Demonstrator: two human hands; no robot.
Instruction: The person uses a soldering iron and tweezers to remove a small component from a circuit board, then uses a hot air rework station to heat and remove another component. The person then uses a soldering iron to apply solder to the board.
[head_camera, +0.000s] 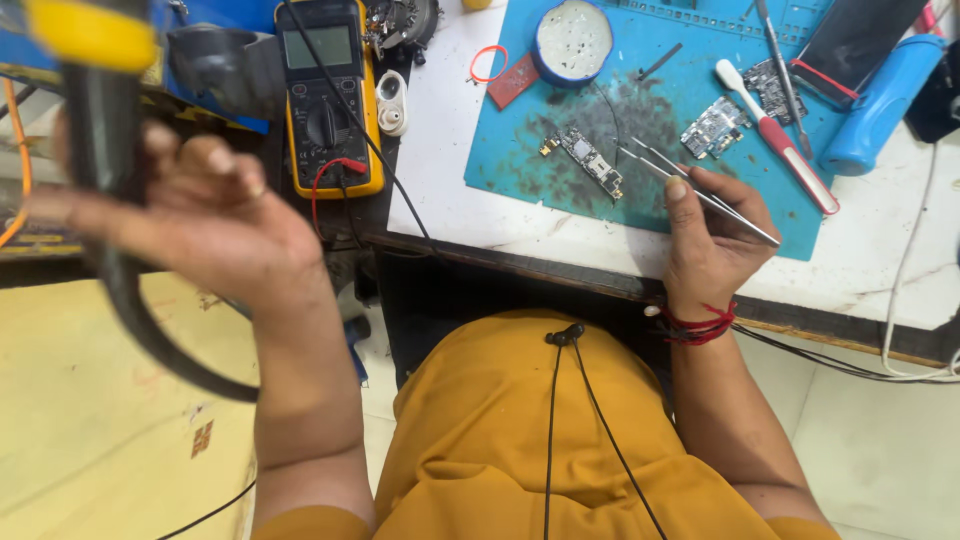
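Left hand (200, 215): raised well off the surface, blurred; its fingers are wrapped around the dark handle of a hot-air tool (95, 120) with a yellow band at the top, a thick black hose looping down below the wrist.

Multimeter (328, 95): a yellow-cased meter is seen just right of the left-hand fingers, flat on the surface, with a red and a black lead running over it.

Blue mat (520, 170): lies beyond the right-hand fingers on the white surface (440, 200), its middle darkened with residue.

Circuit board (590, 160): a narrow board rests on the mat, up and to the left of the right-hand fingers, apart from the tweezer tips.

Right hand (715, 245): its fingers are pinched narrow on a pair of metal tweezers (690, 185), whose tips point up-left toward the board; a red thread is tied at the wrist.

Other boards (715, 128): more small boards lie above the right-hand fingers, beside a red-and-white-handled brush (780, 140) and a blue cylinder (880, 105) farther right.

Doing it well: the nozzle would best be held steady and upright over the board, with the hose kept off the meter leads; the tweezers should be braced by resting the wrist on the surface edge, so only the tips touch the part.
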